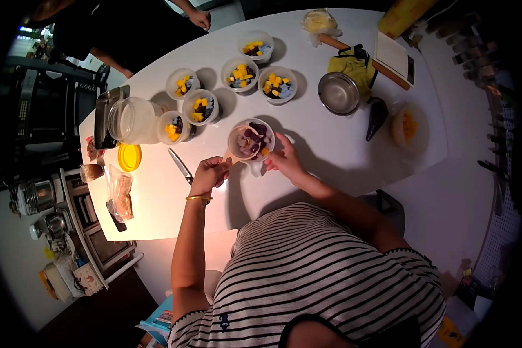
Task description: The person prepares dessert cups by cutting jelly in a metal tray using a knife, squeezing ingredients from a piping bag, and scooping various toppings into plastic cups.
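Observation:
My left hand [213,173] is closed on the short handle of a pale scoop [232,154]. The scoop's round bowl overlaps a white cup with a handle [256,169] and carries purple and pale chunks [247,143]. More dark purple chunks show in the cup beyond it, with an orange-yellow piece near the rim. My right hand [287,158] has its thumb and fingers curved round the cup's right side, gripping it near the rim. Just beyond are several clear tubs [202,107] holding yellow cubes, dark pieces and bluish-clear jelly.
A knife [181,166] lies left of my left hand. Leftward are a large clear jar [134,120], a yellow lid [129,157] and a plastic bag [120,194]. Rightward stand a metal bowl [339,93], scale [394,60] and tub of orange pieces [409,127]. Another person's hand [200,20] shows behind.

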Available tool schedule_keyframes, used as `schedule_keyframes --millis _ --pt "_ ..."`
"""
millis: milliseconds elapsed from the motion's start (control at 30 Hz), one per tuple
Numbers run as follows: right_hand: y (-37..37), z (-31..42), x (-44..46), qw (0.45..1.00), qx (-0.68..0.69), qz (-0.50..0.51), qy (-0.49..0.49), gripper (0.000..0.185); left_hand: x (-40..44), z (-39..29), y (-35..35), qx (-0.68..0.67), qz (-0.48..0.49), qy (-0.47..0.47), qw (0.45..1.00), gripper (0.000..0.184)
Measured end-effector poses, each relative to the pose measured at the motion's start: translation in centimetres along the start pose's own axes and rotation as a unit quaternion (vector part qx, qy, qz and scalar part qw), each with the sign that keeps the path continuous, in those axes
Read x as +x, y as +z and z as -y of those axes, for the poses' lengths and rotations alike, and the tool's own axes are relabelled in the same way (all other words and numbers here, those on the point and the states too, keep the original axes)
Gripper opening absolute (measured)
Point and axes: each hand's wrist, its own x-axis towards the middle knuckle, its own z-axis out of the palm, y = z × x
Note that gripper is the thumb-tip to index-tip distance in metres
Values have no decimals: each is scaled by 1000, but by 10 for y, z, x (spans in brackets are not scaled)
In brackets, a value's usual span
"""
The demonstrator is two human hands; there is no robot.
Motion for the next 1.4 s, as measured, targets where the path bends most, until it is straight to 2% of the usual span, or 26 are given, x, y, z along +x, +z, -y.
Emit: schedule_keyframes --millis 100,133,200,267,300,367,400,500,567,700,767,833,900,933,967,1000,1033,1067,1100,1133,1167,1200,1267,1333,1400 --pt "-2 1 -3 1000 -12 -6 -9 61 -11 8 9 -15 -40 46 998 12" --pt "-4 1 -5 1000 -22 -12 -18 55 -13 13 9 -31 -32 57 997 11" --pt "-9 -2 -10 999 -32 -16 -27 48 -17 17 19 -45 -56 90 993 20" --pt "-14 -5 -16 997 -71 13 -29 30 -22 22 25 -68 -44 94 992 21" --pt "-13 -6 -20 997 -74 15 -29 30 -22 25 29 -71 -46 95 992 21" --pt "-10 -6 -31 994 -57 72 -52 11 -21 32 35 -126 -72 100 984 19" --pt "-8 -4 -35 992 -69 98 -39 11 -25 31 40 -126 -68 75 987 17" --pt "5 2 -41 984 -101 142 -44 14 -21 44 45 -222 -63 95 968 14" --pt "14 5 -40 980 -118 151 -47 17 -21 48 52 -223 -56 91 969 19" --pt "29 14 -43 980 -102 172 -20 18 -26 51 65 -250 -56 133 958 15" --pt "40 16 -44 973 -112 201 -4 18 -25 59 72 -263 -47 138 954 23" --pt "45 15 -51 981 -13 195 -16 14 -36 50 84 -235 -102 155 954 27" --pt "46 22 -52 978 -54 200 -23 12 -41 43 94 -209 -111 218 947 32" --pt "46 19 -51 981 -52 179 -47 12 -45 41 96 -271 -72 245 928 30" --pt "45 15 -47 984 -51 157 -71 12 -42 47 91 -274 -73 248 926 30" --pt "42 9 -37 968 -71 191 -149 14 -39 56 83 -141 -112 292 939 25" --pt "34 3 -33 967 -74 193 -151 14 -38 65 73 -4 -149 329 932 21" --pt "32 6 -32 978 -67 183 -79 15 -47 64 63 114 -213 282 929 11" --pt "34 14 -35 983 -59 172 -7 16 -47 69 49 231 -291 344 862 12" --pt "34 24 -41 985 -72 150 38 17 -47 75 33 238 -323 333 854 14" --pt "34 30 -47 985 -74 149 38 17 -53 74 17 271 -341 292 851 15" --pt "33 34 -52 985 -98 141 2 17 -50 82 1 275 -383 309 826 17" --pt "31 37 -60 979 -148 121 -74 17 -48 95 -26 288 -430 260 815 18" --pt "24 28 -52 977 -159 102 -97 16 -42 103 -41 314 -452 233 802 21" --pt "17 13 -36 969 -208 49 -128 15 -34 111 -48 388 -521 246 719 33"
